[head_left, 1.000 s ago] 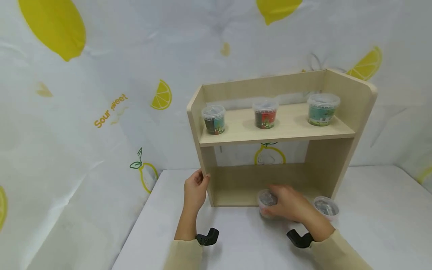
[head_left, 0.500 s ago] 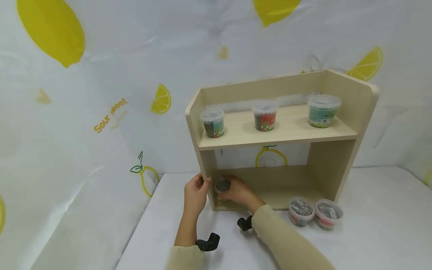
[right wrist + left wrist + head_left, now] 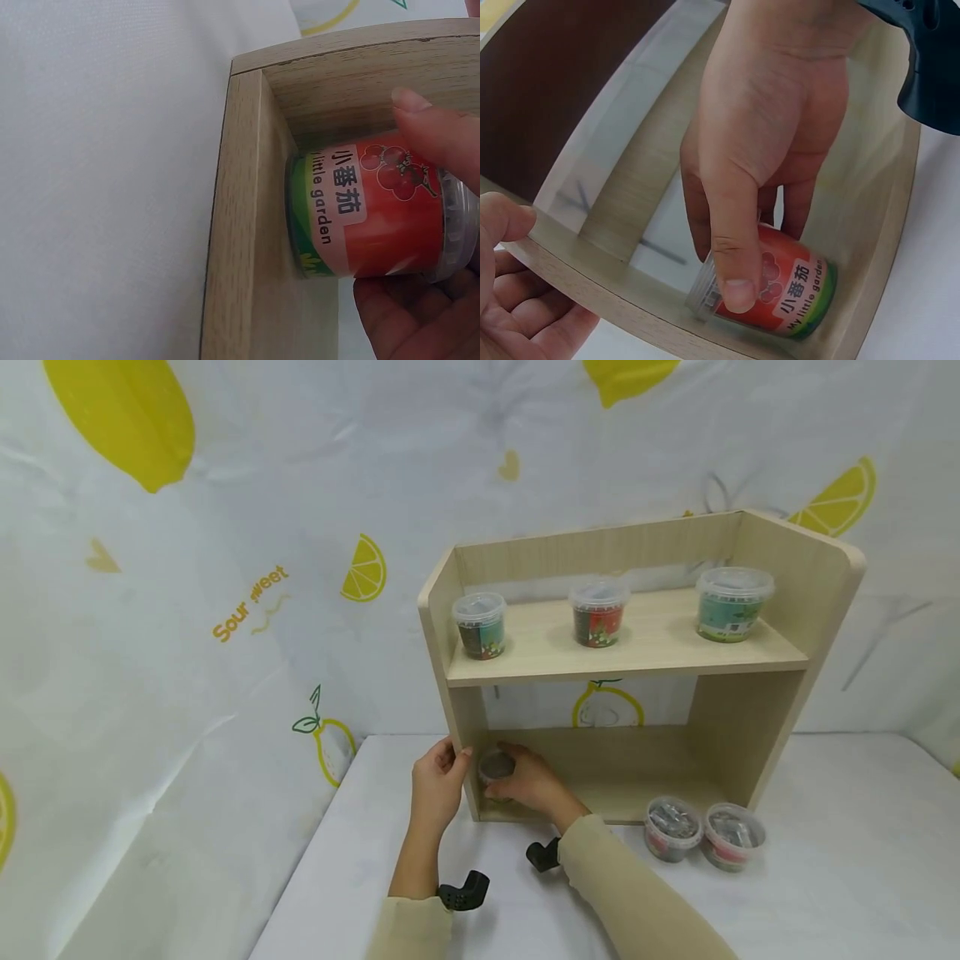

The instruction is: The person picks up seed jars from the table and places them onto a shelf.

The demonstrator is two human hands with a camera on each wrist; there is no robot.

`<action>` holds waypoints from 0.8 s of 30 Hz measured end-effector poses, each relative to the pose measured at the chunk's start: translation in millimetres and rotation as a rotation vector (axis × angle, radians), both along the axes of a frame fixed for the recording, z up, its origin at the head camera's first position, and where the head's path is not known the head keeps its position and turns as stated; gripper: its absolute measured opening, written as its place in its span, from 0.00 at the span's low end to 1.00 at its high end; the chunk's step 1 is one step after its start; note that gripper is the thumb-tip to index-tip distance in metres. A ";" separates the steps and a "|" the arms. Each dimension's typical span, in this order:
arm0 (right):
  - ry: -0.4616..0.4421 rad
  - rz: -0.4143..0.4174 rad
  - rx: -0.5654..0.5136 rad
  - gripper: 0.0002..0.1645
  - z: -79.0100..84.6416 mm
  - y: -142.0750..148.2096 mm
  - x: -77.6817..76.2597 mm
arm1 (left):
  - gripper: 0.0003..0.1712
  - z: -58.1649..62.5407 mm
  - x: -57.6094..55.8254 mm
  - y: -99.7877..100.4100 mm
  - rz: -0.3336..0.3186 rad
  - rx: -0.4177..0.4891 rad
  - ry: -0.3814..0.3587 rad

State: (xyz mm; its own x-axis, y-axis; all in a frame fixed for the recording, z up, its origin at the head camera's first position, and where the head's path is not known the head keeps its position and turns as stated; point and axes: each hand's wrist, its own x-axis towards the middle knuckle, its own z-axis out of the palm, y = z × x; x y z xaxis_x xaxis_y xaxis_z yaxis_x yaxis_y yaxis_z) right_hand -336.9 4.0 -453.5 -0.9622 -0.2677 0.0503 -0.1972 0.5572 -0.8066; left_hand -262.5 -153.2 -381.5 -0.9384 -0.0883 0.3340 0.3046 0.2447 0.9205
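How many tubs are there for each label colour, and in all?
Red-labelled tubs: 4 (one in the right hand, one on the upper shelf, two on the table)
Teal-labelled tubs: 2 (both on the upper shelf)
Total: 6

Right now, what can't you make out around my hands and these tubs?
Head view: much of the side of the held tub, hidden by the right hand.
Head view: fine print on the upper tubs, too small.
Head view: exact contents of the front tubs, too small and blurred.
Left wrist view: part of the left hand, cut off at the lower left corner.
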 end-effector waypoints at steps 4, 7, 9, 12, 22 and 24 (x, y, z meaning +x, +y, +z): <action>-0.005 0.002 -0.014 0.55 -2.0 0.1 -0.3 | 0.19 1.4 1.3 0.0 0.003 -0.008 0.010; -0.010 0.000 -0.023 0.55 -2.8 0.0 -0.1 | 0.19 0.1 0.1 -0.4 0.002 -0.009 0.003; -0.008 0.000 -0.021 0.55 -3.6 -0.5 -0.1 | 0.19 -0.6 -0.4 -0.6 0.003 -0.009 -0.004; 0.015 0.004 -0.032 0.55 -1.3 -1.9 -1.3 | 0.19 2.1 -1.5 -1.1 0.006 -0.007 0.003; 0.073 0.088 -0.146 0.67 -11.5 5.5 1.4 | 0.19 -2.4 -0.5 -0.5 -0.003 -0.010 0.006; 0.088 0.126 -0.160 0.73 -8.6 9.7 4.9 | 0.19 -3.6 0.4 -1.5 0.001 -0.019 0.014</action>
State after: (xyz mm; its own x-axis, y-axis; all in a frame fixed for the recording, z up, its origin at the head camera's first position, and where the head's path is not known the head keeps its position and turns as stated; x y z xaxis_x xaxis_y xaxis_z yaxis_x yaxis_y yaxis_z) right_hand -332.0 13.6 -462.1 -0.9116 -0.3677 0.1838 -0.3304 0.3895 -0.8597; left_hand -262.1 -154.8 -385.1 -0.9334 -0.0831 0.3490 0.3175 0.2620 0.9114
